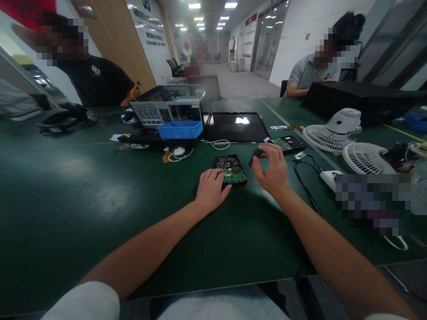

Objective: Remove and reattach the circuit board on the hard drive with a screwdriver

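Observation:
A hard drive (pixel 235 165) with a green circuit board lies flat on the green table in front of me. My left hand (pixel 212 186) grips its left side, fingers over the board and thumb at the near edge. Just right of the drive, my right hand (pixel 271 166) is raised a little, pinching a small dark piece (pixel 255 156) between thumb and fingers. Its exact kind is too small to make out. Behind my right hand rests a second hard drive (pixel 288 143), its green board partly showing.
An open computer case (pixel 167 111) stands at the back with a blue tray (pixel 180 130) before it. A black panel (pixel 236 126) lies beside them. White fan parts (pixel 363 158) and a black cable (pixel 305 184) are at right. Two people sit across the green table (pixel 100 200).

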